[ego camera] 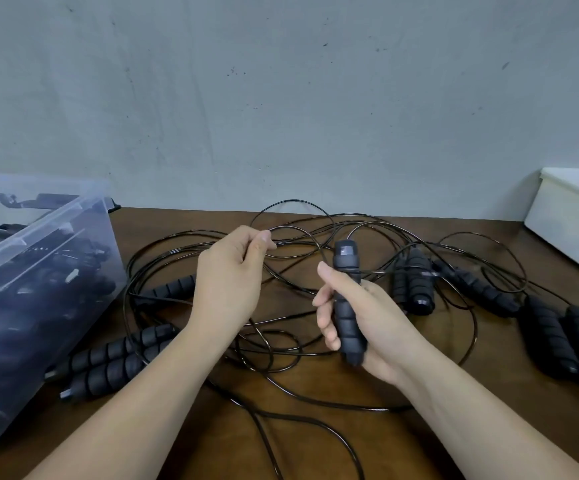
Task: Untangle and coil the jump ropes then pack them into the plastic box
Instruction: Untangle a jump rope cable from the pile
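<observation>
A tangle of thin black jump-rope cords (298, 344) spreads over the brown table (333, 441). My right hand (367, 323) grips one black foam handle (347, 303) upright above the tangle. My left hand (232, 278) pinches a thin cord loop (288, 233) between thumb and fingers, lifted just off the table. Two handles (108, 362) lie side by side at the left, another handle (170, 289) behind my left wrist. More handles lie to the right, a pair (414, 282) close by and another pair (565, 341) farther out. The clear plastic box (39, 271) at the left holds packed black ropes.
A white container (568, 220) with something pink inside stands at the back right corner. A grey wall rises behind the table. The box's lid leans open at the far left. Cords run down to the table's front edge between my forearms.
</observation>
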Action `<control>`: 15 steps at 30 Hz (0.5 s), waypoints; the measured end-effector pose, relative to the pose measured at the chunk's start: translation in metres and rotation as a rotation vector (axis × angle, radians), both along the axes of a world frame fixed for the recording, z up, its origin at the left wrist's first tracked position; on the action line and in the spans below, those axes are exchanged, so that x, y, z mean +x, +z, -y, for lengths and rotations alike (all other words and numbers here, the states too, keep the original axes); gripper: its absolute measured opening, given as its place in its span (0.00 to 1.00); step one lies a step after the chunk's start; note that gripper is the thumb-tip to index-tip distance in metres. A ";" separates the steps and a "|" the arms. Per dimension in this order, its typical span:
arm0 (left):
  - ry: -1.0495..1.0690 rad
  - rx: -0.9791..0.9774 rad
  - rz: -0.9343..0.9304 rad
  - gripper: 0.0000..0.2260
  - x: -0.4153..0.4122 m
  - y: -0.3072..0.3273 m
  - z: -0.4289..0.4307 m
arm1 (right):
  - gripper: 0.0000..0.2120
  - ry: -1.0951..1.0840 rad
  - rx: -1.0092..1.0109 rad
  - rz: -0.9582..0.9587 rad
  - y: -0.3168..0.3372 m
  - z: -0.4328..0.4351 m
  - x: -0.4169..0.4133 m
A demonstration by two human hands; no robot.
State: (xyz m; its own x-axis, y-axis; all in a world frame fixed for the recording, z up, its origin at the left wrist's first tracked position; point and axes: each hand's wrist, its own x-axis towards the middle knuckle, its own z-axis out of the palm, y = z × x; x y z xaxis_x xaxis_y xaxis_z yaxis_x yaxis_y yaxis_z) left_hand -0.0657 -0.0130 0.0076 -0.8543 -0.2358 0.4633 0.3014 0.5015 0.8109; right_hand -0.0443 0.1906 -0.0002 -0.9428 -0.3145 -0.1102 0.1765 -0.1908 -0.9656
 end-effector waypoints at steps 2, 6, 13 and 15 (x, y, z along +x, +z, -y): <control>0.021 0.088 -0.024 0.14 -0.001 0.004 0.002 | 0.21 -0.006 -0.036 0.009 0.000 0.001 0.000; -0.076 0.083 -0.009 0.13 0.002 0.007 0.000 | 0.23 -0.082 -0.212 0.025 0.000 -0.001 -0.004; -0.362 -0.293 0.030 0.11 0.015 -0.002 -0.019 | 0.08 -0.198 -0.113 -0.100 -0.011 0.002 -0.005; -0.399 -0.388 0.039 0.10 0.013 -0.006 -0.017 | 0.07 -0.230 -0.103 -0.131 -0.011 0.000 -0.006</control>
State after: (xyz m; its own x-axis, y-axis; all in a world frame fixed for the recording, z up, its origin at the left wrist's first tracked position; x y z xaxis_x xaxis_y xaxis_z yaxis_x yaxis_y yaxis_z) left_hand -0.0528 0.0043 0.0015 -0.8606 0.2908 0.4182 0.5025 0.6190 0.6036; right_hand -0.0503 0.1901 -0.0116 -0.9948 -0.0941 0.0388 -0.0078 -0.3098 -0.9508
